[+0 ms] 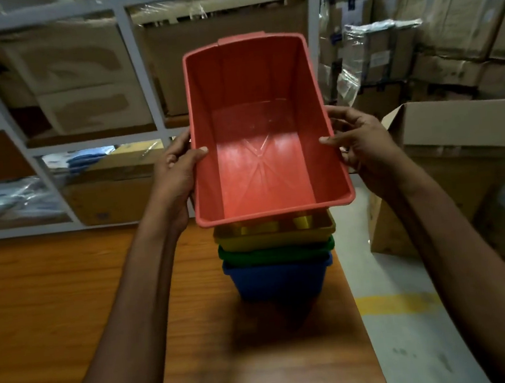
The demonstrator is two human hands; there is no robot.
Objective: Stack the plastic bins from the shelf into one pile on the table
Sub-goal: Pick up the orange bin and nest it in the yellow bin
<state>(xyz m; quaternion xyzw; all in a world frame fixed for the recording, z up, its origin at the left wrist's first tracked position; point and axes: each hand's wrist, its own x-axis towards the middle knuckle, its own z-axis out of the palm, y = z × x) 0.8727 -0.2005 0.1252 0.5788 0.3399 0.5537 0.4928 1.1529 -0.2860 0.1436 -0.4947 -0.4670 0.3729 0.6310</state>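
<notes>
An empty red plastic bin (259, 147) is held between both hands, directly above a pile of nested bins. My left hand (177, 174) grips its left rim, thumb inside the wall. My right hand (360, 143) grips the right rim the same way. The pile below has a yellow bin (274, 234) on top, a green bin (277, 252) under it and a blue bin (279, 276) at the bottom. The pile stands on the wooden table (72, 316) near its right edge. Whether the red bin's base touches the yellow one is hidden.
A grey metal shelf (138, 72) with cardboard boxes and wrapped goods stands behind the table. An open cardboard box (455, 128) and stacked cartons crowd the right side. The concrete floor (414, 345) with a yellow line lies right of the table edge.
</notes>
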